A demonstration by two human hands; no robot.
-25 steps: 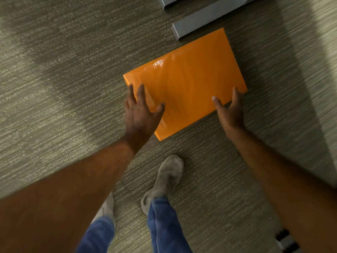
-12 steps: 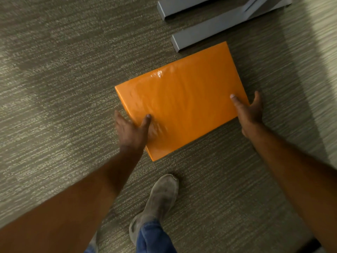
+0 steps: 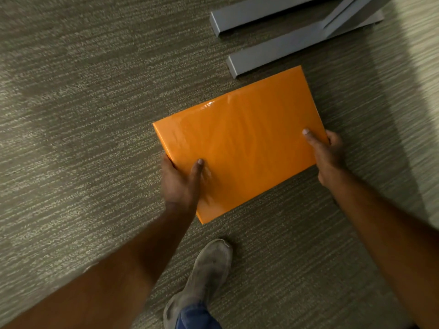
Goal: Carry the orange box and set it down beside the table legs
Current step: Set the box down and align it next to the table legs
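Both hands are gripping the box [image 3: 240,141], which is sitting mid-frame above the carpet [image 3: 71,115]; whether its underside is touching the floor cannot be told from this view. The left hand [image 3: 180,184] is clamping the edge at about 8 o'clock of the box, thumb lying on top and fingers tucked underneath. The right hand [image 3: 329,153] is grasping the corner at about 4 o'clock, thumb likewise pressing on the top face.

The box's long axis is running from 8 o'clock up to 2 o'clock, roughly parallel to the two grey legs [image 3: 280,53] lying at 1 o'clock. Its far corner is sitting just beside the end of the nearer leg, apart from it by a thin strip of carpet. The right hand is the nearer one to the legs.

A shoe [image 3: 209,271] is planted at 6 o'clock, clear of the box. Judging from this, the box is already reaching its spot, and lowering and letting go are what remain.
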